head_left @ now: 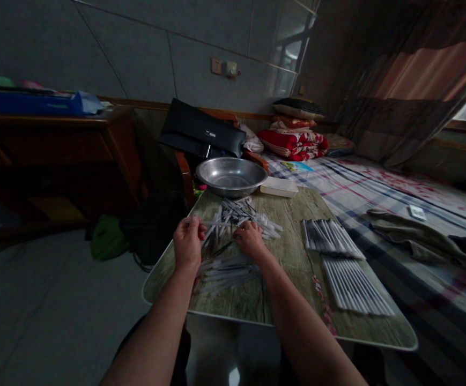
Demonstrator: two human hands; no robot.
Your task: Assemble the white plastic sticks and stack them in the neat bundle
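Observation:
My left hand (188,244) is closed in a pinch on a slim whitish tube (212,223), which looks like a pen barrel and points right toward my other hand. At the near side of a loose pile of pale and dark thin pieces (233,209), my right hand (251,239) has its fingers curled together; what they hold, if anything, is too small to make out. Short white pieces (273,228) lie just right of that hand. Between my forearms, more clear slim tubes (227,273) are spread on the wood-patterned table (289,268).
Two rows of slim tubes, one dark-tipped (331,237) and one pale (355,284), lie at the table's right. A metal basin (233,177) and a white box (279,186) stand at the far edge. A bed (377,198) adjoins on the right; a wooden desk (56,139) is left.

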